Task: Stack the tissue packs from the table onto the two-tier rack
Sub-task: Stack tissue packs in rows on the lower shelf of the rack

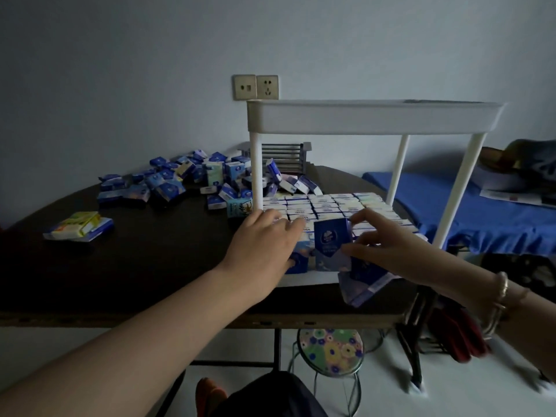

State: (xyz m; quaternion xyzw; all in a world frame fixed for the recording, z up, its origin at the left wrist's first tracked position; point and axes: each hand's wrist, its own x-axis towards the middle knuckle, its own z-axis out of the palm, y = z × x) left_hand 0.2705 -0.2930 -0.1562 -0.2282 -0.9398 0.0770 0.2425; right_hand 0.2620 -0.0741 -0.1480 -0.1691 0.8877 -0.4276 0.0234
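Near edge of dark bench (135,266): right hand (388,251) fingers (358,219) pinching upright blue tissue pack (331,242) at front of rack's lower tier (307,279), more packs tucked under that palm. Left hand (264,242) lying flat, fingers spread over front row of packed rows (328,206), gripping nothing. White two-tier rack (373,115) standing over them. Loose pack pile (180,179) sitting further left on bench, near wall

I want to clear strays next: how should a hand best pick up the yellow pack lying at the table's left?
Pinch the yellow pack across its two long sides, coming from above. It lies flat on a blue pack, apart from the pile, so its sides look free and the top is open.
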